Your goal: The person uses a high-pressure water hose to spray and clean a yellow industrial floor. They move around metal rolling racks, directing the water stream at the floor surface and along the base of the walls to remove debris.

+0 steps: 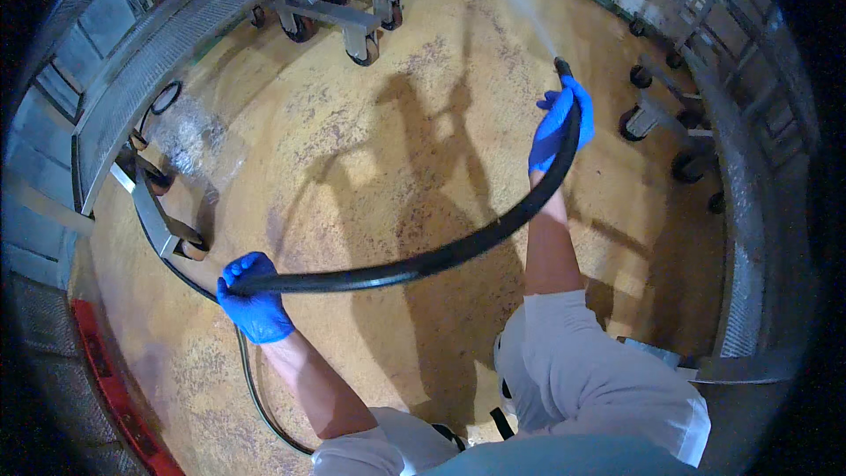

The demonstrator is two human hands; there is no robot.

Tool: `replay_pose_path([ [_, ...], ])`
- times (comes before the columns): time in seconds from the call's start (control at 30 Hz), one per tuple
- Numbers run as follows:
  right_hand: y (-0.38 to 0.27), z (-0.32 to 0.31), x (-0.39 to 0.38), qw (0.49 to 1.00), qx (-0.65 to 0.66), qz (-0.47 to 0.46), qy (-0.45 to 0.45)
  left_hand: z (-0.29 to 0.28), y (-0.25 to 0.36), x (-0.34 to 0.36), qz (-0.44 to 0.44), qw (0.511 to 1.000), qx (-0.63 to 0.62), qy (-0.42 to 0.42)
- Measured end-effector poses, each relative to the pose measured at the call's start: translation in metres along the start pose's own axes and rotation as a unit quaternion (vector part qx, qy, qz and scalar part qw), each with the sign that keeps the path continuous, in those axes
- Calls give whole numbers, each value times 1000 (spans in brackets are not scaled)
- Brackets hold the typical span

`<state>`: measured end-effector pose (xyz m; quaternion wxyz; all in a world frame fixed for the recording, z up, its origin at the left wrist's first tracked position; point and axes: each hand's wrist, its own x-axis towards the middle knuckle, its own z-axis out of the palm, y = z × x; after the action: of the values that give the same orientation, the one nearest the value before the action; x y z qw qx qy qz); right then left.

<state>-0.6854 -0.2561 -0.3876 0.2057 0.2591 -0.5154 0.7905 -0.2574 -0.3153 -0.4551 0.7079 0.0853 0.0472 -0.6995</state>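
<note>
A thick black hose (423, 263) bends in a wide arc between my two hands. Near its spraying end, my right hand (560, 123), in a blue glove, is closed around it. From the dark nozzle (561, 64) just above those fingers, a pale spray (533, 19) shoots toward the far wall. Lower on the left, my left hand (256, 301), also gloved in blue, grips the hose with its fingers wrapped round. A thinner run of hose (249, 379) trails from there down along the floor, and another stretch passes under the left rack.
Wheeled metal racks stand on both sides, with casters at the left (190, 247), far left-centre (363, 44) and right (634, 123). The yellowish floor (352, 185) is wet and stained. Clear crumpled plastic (198, 145) lies by the left rack. A red strip (110, 379) edges the lower left.
</note>
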Motion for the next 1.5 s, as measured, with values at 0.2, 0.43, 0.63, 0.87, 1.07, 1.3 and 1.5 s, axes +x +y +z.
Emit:
replay_pose_path([
  [0.2, -52, 0, 11, 1000, -2, -3, -28, -11, 5, -12, -15, 1000, -10, -3],
  [0.43, -98, -8, 13, 998, -51, 43, -13, 16, 27, -60, -59, 987, -62, 136],
  [0.63, -164, -73, 61, 987, -157, 3, 17, 89, 49, -152, -129, 975, 97, 153],
  [0.87, -249, -82, 144, 940, -36, 337, 33, 216, 51, -198, -146, 936, -71, 312],
  [1.07, -312, -77, 256, 899, -425, 101, -18, 276, 74, -210, -196, 848, 481, 101],
  [1.3, -318, -177, 293, 887, 23, 407, 216, 371, -29, -226, -242, 777, 569, 117],
  [1.5, -342, -171, 293, 902, -375, 162, 136, 370, -19, -202, -284, 637, 713, -73],
])
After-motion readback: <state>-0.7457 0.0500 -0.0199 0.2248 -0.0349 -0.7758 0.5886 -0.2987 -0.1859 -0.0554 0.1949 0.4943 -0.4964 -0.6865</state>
